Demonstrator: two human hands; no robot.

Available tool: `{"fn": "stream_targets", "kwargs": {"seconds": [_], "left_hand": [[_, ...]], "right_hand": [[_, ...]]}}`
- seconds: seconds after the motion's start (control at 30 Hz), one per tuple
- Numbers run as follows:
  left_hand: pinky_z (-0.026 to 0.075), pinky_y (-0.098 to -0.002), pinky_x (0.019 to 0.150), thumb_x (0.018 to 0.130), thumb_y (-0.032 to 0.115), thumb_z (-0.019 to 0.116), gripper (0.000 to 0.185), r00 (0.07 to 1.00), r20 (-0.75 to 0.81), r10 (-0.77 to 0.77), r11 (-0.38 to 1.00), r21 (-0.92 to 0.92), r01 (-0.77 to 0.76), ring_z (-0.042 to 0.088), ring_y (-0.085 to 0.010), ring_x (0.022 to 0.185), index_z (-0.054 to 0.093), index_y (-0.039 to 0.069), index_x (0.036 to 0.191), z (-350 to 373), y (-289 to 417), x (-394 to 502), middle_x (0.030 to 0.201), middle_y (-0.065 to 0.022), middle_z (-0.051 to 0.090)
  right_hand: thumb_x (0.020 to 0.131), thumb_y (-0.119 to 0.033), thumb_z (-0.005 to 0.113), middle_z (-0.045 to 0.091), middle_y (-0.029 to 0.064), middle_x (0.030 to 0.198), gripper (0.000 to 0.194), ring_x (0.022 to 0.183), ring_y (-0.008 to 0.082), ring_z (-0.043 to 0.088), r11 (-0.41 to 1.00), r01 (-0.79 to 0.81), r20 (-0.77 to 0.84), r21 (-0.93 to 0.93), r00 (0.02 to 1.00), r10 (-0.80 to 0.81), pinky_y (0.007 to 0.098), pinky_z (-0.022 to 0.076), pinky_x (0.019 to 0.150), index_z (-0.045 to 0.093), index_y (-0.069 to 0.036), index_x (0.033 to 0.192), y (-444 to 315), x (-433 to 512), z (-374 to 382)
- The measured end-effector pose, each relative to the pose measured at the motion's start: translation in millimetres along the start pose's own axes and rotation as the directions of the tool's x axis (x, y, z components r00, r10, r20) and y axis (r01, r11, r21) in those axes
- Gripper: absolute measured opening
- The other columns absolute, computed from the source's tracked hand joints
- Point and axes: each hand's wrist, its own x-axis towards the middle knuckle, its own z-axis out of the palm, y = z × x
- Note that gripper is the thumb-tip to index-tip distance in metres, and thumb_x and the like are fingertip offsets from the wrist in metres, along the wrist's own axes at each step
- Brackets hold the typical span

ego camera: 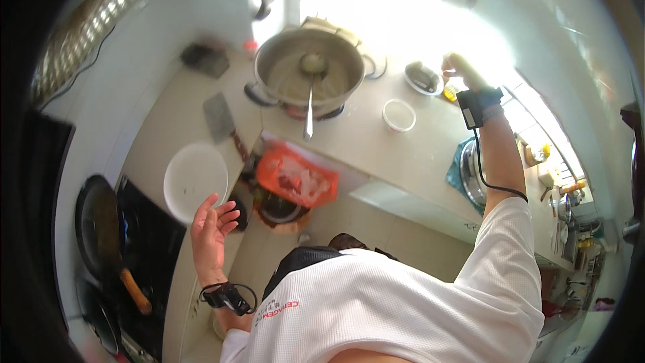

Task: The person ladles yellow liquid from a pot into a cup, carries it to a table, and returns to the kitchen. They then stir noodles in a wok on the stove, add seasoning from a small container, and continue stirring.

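My left hand (214,237) hovers palm up beside a round white plate or shallow bowl (195,179), its fingers apart and holding nothing. A few dark specks show on that dish. My right hand (461,70) stretches far out to the bright window, its fingers bent; glare hides whether anything is between them. Close by it are a small clear bowl with dark contents (424,78) and a yellow packet or container (453,88). A large metal pot (267,68) stands on the counter between my hands, with a metal ladle (309,106) resting in its pale contents.
A cleaver (220,117) lies at the counter's corner. Below, a red plastic bag (274,166) tops a bin. At left, a wok (93,227) sits on the black stove. A round clear plastic lid or tub (399,115) and a metal basin (472,171) on a teal cloth are at right.
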Motion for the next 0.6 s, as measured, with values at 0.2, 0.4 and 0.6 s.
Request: {"fn": "stream_targets", "kwargs": {"seconds": [0.2, 0.4, 0.6], "left_hand": [[0.051, -0.028, 0.085, 0.097, 0.029, 0.058, 0.052, 0.971, -0.115, 0.209, 0.978, 0.047, -0.205, 0.065, -0.0205, 0.102, 0.046, 0.0, 0.138, 17.2, 45.8, 46.3, 0.117, -0.0175, 0.065], [0.044, -0.0331, 0.089, 0.097, 0.021, 0.052, 0.062, 0.451, -0.34, 0.825, 0.466, -0.042, -0.884, 0.054, -0.0275, 0.112, 0.029, -0.015, 0.142, 29.7, 181.9, 62.5, 0.133, -0.0308, 0.049], [0.051, -0.035, 0.085, 0.086, 0.008, 0.055, 0.049, 0.381, 0.505, 0.774, 0.441, 0.001, -0.897, 0.057, -0.0307, 0.11, 0.046, -0.01, 0.13, 246.8, 264.6, 166.4, 0.13, -0.0257, 0.054]], "right_hand": [[0.085, -0.03, 0.07, 0.06, 0.0087, 0.077, 0.035, 0.071, 0.0186, 0.061, 0.938, -0.022, -0.257, -0.345, 0.964, -0.072, 0.0329, 0.0511, 0.058, 0.06, 0.004, 0.086, 6.6, 119.9, -84.4], [0.084, -0.041, 0.064, 0.068, 0.0206, 0.084, 0.052, 0.085, 0.0351, 0.065, 0.684, -0.05, -0.278, -0.728, 0.933, -0.227, 0.047, 0.0497, 0.079, 0.066, 0.011, 0.086, 17.2, 252.1, -124.5], [0.088, -0.047, 0.054, 0.069, 0.0242, 0.096, 0.052, 0.095, 0.0396, 0.066, 0.646, -0.023, -0.297, -0.763, 0.9, -0.318, 0.0471, 0.0517, 0.082, 0.07, 0.002, 0.092, 4.4, 301.5, -66.5]]}}
